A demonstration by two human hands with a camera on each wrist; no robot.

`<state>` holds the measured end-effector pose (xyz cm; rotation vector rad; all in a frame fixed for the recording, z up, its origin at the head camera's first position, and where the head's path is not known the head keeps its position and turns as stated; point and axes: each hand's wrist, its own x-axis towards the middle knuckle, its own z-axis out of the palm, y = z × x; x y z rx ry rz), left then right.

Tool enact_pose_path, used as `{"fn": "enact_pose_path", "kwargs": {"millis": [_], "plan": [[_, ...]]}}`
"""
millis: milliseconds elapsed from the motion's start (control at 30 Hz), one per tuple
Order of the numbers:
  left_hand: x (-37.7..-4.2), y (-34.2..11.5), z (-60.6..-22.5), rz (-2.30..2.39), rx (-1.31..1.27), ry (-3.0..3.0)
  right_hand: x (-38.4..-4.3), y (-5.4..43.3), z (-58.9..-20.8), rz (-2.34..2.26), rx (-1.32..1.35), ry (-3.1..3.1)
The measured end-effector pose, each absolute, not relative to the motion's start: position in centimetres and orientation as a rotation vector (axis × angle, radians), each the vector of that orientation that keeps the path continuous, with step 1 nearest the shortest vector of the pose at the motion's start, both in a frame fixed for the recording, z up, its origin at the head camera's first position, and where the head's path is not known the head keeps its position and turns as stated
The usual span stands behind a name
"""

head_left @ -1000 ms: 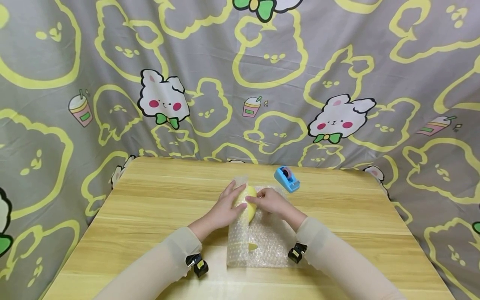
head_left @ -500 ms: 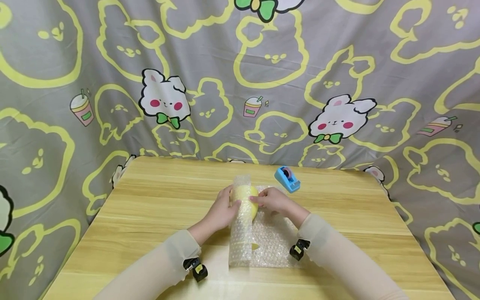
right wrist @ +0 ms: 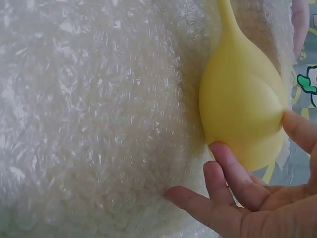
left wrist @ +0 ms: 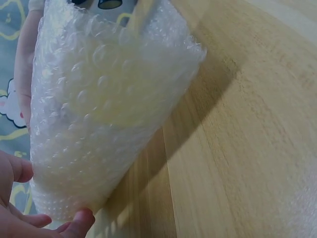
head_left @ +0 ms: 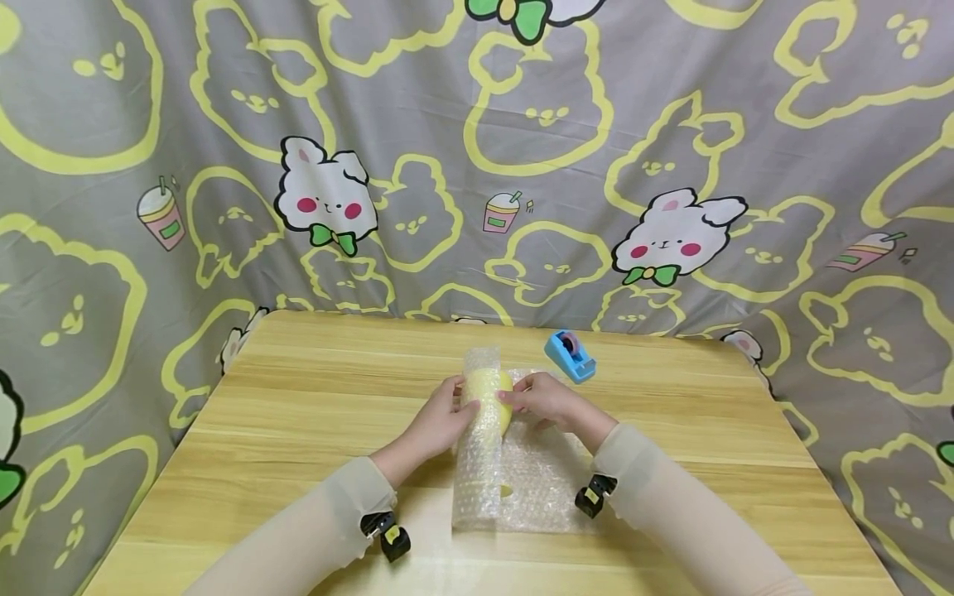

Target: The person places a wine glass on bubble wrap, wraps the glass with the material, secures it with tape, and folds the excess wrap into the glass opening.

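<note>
A yellow goblet lies on a sheet of bubble wrap, its bowl toward the far side and part of its round foot showing nearer the person. The sheet's left part folds over the goblet, which shows through. My left hand grips this covered bowl from the left, thumb on the wrap. From the right, my right hand holds the bare side of the bowl. The right wrist view shows the goblet between thumb and fingers, near its wide end. In the left wrist view, fingertips touch the bubble wrap.
A blue tape dispenser with a roll of tape stands behind the right hand. All this is on a wooden table. A grey curtain with yellow cartoon outlines hangs behind and at the sides.
My left hand's fingers have drawn back from the top of the wrap to its left side. The folded flap now reaches farther right over the goblet. The right hand barely shifts.
</note>
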<state>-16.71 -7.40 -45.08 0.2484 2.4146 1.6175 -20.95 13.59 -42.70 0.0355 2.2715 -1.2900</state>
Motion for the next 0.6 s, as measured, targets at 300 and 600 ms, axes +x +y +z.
{"fn": "enact_pose_path", "kwargs": {"millis": [300, 600], "plan": [[-16.73, -7.60, -45.19, 1.600, 0.222, 2.470, -20.99, 13.43, -42.93, -1.330, 0.021, 2.200], [-16.66, -7.67, -45.17, 1.578, 0.230, 2.522, -20.99, 13.71, -43.22, -1.340, -0.028, 2.170]]}}
